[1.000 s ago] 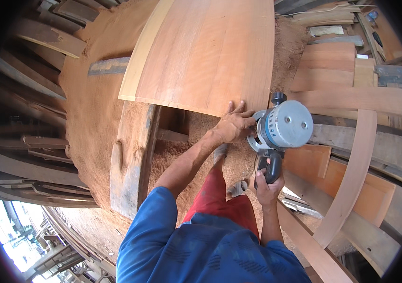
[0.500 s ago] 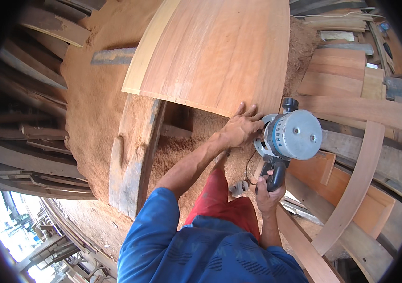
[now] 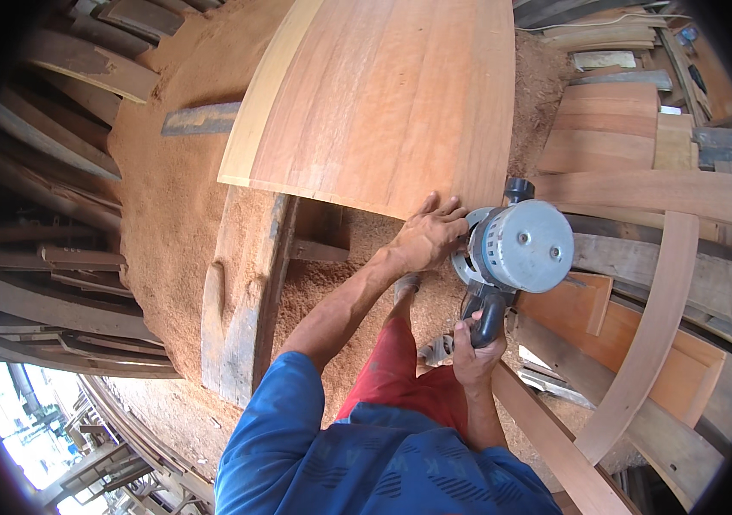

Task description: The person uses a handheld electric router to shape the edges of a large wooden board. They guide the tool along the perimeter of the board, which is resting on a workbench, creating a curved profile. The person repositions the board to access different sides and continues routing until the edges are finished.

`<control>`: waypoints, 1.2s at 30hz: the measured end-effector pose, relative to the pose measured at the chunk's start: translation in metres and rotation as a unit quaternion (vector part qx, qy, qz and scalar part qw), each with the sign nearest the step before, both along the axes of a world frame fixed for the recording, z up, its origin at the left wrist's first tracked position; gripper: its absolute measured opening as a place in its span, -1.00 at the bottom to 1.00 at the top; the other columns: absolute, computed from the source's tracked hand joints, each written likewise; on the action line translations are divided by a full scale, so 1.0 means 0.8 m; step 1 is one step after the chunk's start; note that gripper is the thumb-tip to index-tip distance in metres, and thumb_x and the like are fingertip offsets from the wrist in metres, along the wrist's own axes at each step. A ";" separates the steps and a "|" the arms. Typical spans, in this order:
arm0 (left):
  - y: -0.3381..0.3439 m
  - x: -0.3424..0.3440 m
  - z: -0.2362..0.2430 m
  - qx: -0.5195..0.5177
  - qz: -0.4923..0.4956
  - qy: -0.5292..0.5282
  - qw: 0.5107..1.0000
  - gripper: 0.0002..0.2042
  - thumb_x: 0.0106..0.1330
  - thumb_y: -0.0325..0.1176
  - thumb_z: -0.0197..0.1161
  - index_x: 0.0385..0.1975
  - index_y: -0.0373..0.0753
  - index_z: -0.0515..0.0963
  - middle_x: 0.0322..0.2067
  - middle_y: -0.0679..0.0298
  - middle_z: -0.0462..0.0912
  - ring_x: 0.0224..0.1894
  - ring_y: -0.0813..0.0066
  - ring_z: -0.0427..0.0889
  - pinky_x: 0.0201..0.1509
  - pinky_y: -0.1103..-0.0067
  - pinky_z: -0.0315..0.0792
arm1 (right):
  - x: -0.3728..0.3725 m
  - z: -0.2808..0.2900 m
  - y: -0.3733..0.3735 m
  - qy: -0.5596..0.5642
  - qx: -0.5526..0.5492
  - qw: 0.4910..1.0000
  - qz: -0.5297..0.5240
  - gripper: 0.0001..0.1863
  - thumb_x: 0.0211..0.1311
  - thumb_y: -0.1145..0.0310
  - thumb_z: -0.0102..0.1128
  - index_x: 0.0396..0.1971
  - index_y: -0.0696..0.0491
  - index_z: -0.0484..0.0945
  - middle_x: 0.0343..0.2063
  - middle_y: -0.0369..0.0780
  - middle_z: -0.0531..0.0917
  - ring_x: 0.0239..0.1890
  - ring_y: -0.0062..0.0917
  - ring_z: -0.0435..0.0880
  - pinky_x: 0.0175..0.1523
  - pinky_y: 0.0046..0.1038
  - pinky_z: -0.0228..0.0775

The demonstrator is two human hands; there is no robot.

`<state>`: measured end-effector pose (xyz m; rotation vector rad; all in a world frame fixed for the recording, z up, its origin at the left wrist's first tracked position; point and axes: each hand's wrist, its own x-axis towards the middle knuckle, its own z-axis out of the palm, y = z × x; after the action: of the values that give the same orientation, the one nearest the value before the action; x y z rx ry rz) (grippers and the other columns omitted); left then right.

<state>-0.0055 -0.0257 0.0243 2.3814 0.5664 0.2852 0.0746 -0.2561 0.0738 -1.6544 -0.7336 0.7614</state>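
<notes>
A handheld router [image 3: 527,246] with a round grey motor top and black handles sits at the near right corner of a broad wooden panel [image 3: 375,112]. My right hand [image 3: 473,359] is wrapped round the router's near black handle. Beside the router's base, my left hand [image 3: 429,239] lies with fingers apart on the panel's near edge, close against the base. The bit and the contact under the base are hidden by the router body. Pale and reddish strips run lengthwise along the panel.
A worn timber support [image 3: 254,300] stands below the panel's near left corner. Sawdust [image 3: 164,232] covers the ground at left. Stacked boards [image 3: 57,292] line the left side. A curved plank [image 3: 649,343], panels and loose boards lie at right. My feet stand below the panel.
The whole view has shifted slightly, moving the panel, router and hands a little left in the picture. The router's near handle has swung slightly left with my right hand; both hands keep their places.
</notes>
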 end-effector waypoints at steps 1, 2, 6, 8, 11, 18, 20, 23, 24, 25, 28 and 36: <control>0.001 0.001 0.002 -0.003 0.003 0.001 1.000 -0.80 0.30 -0.33 0.33 -0.15 -0.16 0.53 0.29 0.06 0.51 0.49 0.07 0.26 0.57 0.00 -0.03 | 0.000 -0.005 0.000 -0.004 0.007 1.000 -0.001 -0.75 0.21 0.58 0.27 -0.14 0.18 0.45 -0.49 -0.35 0.50 -0.47 -0.76 0.49 -0.35 -0.61 0.39; 0.001 0.002 0.003 -0.007 0.005 0.003 1.000 -0.80 0.30 -0.32 0.33 -0.14 -0.15 0.53 0.28 0.06 0.53 0.48 0.09 0.28 0.57 0.00 -0.02 | 0.001 -0.013 0.000 -0.009 0.014 1.000 -0.002 -0.75 0.21 0.59 0.27 -0.14 0.18 0.45 -0.48 -0.35 0.50 -0.47 -0.77 0.48 -0.35 -0.61 0.38; 0.004 0.004 -0.016 -0.006 0.032 -0.014 0.999 -0.81 0.30 -0.33 0.33 -0.14 -0.14 0.55 0.26 0.07 0.56 0.46 0.14 0.33 0.57 0.08 0.05 | 0.007 -0.019 0.008 -0.012 0.028 1.000 0.007 -0.74 0.21 0.62 0.25 -0.13 0.17 0.44 -0.45 -0.34 0.51 -0.47 -0.77 0.48 -0.37 -0.62 0.37; 0.004 0.006 -0.027 -0.010 0.045 -0.025 0.999 -0.80 0.29 -0.33 0.33 -0.13 -0.14 0.56 0.25 0.06 0.56 0.45 0.16 0.35 0.58 0.13 0.07 | 0.007 -0.027 0.008 0.010 0.026 1.000 -0.002 -0.74 0.21 0.64 0.24 -0.13 0.17 0.44 -0.44 -0.33 0.51 -0.47 -0.77 0.48 -0.37 -0.62 0.38; 0.009 0.007 -0.042 0.005 0.041 -0.042 0.998 -0.80 0.30 -0.34 0.33 -0.13 -0.14 0.56 0.24 0.06 0.57 0.44 0.17 0.37 0.58 0.18 0.09 | 0.010 -0.027 0.013 -0.006 0.029 1.000 0.006 -0.74 0.21 0.65 0.23 -0.13 0.17 0.44 -0.41 -0.32 0.51 -0.46 -0.76 0.49 -0.35 -0.62 0.39; 0.015 0.017 -0.042 -0.007 0.050 -0.024 0.998 -0.78 0.28 -0.37 0.34 -0.10 -0.16 0.55 0.27 0.05 0.54 0.43 0.15 0.37 0.59 0.21 0.10 | 0.016 -0.029 0.024 -0.026 0.033 0.999 0.003 -0.75 0.21 0.63 0.24 -0.14 0.17 0.45 -0.44 -0.33 0.51 -0.46 -0.75 0.50 -0.34 -0.61 0.40; 0.020 0.019 -0.049 0.001 0.054 -0.029 0.998 -0.77 0.28 -0.38 0.34 -0.10 -0.17 0.54 0.27 0.05 0.53 0.43 0.13 0.38 0.59 0.21 0.11 | 0.020 -0.036 0.027 -0.031 0.038 0.999 0.002 -0.76 0.20 0.63 0.24 -0.15 0.17 0.45 -0.44 -0.34 0.51 -0.46 -0.75 0.50 -0.35 -0.61 0.39; 0.028 0.021 -0.054 0.013 0.046 -0.029 0.998 -0.75 0.26 -0.40 0.35 -0.09 -0.18 0.53 0.25 0.06 0.54 0.41 0.12 0.39 0.58 0.20 0.13 | 0.022 -0.034 0.037 -0.013 0.043 0.999 0.003 -0.77 0.21 0.63 0.23 -0.16 0.16 0.45 -0.46 -0.34 0.50 -0.47 -0.75 0.49 -0.36 -0.60 0.38; 0.029 0.023 -0.051 0.004 0.049 -0.037 0.998 -0.74 0.25 -0.41 0.36 -0.09 -0.19 0.53 0.23 0.07 0.55 0.41 0.11 0.40 0.58 0.19 0.14 | 0.024 -0.032 0.041 -0.003 0.044 0.999 0.003 -0.77 0.21 0.63 0.23 -0.16 0.16 0.45 -0.46 -0.34 0.50 -0.47 -0.75 0.49 -0.36 -0.60 0.38; 0.031 0.026 -0.048 -0.005 0.053 -0.046 0.998 -0.73 0.24 -0.42 0.36 -0.08 -0.19 0.52 0.21 0.08 0.56 0.40 0.10 0.40 0.57 0.19 0.15 | 0.026 -0.033 0.043 -0.009 0.045 0.999 0.001 -0.77 0.21 0.62 0.23 -0.16 0.16 0.45 -0.46 -0.35 0.50 -0.47 -0.76 0.49 -0.37 -0.60 0.37; 0.038 0.032 -0.045 -0.008 0.058 -0.057 0.997 -0.71 0.22 -0.45 0.38 -0.08 -0.21 0.52 0.15 0.11 0.59 0.39 0.08 0.42 0.55 0.16 0.17 | 0.030 -0.035 0.050 -0.022 0.046 0.999 -0.002 -0.78 0.22 0.63 0.24 -0.17 0.15 0.44 -0.47 -0.36 0.49 -0.48 -0.76 0.48 -0.37 -0.61 0.36; 0.067 0.045 -0.054 -0.012 0.042 -0.061 0.997 -0.72 0.25 -0.43 0.38 -0.07 -0.23 0.53 0.14 0.13 0.60 0.39 0.08 0.42 0.55 0.11 0.14 | 0.041 -0.035 0.075 0.006 0.044 0.999 -0.019 -0.76 0.21 0.64 0.25 -0.17 0.12 0.44 -0.44 -0.37 0.50 -0.46 -0.78 0.47 -0.35 -0.62 0.36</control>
<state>0.0305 0.0280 -0.0186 2.3026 0.6090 0.4546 0.1072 -0.1958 0.0460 -1.5794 -0.7156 0.7011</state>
